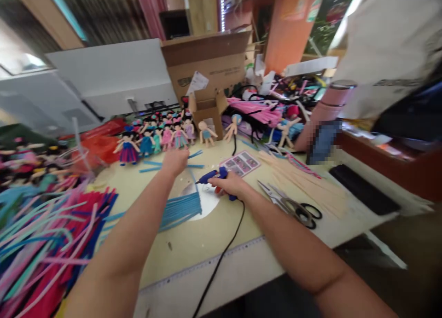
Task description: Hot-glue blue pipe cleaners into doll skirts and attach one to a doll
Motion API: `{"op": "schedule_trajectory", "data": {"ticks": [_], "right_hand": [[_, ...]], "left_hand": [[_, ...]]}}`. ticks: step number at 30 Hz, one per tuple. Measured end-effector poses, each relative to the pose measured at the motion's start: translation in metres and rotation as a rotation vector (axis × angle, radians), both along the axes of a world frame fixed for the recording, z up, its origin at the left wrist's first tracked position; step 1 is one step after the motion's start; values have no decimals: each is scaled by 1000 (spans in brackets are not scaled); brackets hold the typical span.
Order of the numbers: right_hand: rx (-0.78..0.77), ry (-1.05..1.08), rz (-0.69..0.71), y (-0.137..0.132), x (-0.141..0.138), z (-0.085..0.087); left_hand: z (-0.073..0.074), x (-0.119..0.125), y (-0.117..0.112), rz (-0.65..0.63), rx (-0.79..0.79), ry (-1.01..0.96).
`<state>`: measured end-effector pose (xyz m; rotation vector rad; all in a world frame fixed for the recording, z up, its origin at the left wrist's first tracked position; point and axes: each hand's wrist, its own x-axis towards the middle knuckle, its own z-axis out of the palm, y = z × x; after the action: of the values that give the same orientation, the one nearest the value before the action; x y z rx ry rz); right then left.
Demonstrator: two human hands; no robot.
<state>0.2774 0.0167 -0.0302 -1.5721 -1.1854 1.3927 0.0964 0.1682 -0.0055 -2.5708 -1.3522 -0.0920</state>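
Observation:
My left hand (175, 162) is closed above the mat, and a blue pipe cleaner (195, 154) sticks out at its fingers. Other short blue pipe cleaners (152, 169) lie crossed beside and under it. My right hand (232, 184) grips a blue hot glue gun (211, 176), its nozzle pointing left at a thin blue strand. Below the nozzle, a row of blue pipe cleaners (181, 209) lies side by side, partly over a white round piece (209, 202). My left forearm hides part of that row.
Scissors (297, 210) and a printed card (241, 163) lie to the right. Dolls (165, 136) stand behind, by a small cardboard box (209, 108). Piles of coloured pipe cleaners (51, 244) fill the left. The gun's black cord (226, 249) crosses the ruled front edge. A pink flask (324, 113) stands right.

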Motion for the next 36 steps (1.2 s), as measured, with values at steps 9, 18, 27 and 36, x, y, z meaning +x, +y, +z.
{"op": "schedule_trajectory", "data": {"ticks": [9,18,27,36], "right_hand": [[53,1,27,0,3,-3],[34,-24,11,-4,2,5],[63,-35,41,-4,2,-4],[57,-71,37,-4,1,-11]], "left_hand": [[18,-15,-7,93,28,45],[45,-28,-15,148,101,-129],[91,-125,-59,318,416,-1146],[-4,-176,-102,733,-241,-1931]]}}
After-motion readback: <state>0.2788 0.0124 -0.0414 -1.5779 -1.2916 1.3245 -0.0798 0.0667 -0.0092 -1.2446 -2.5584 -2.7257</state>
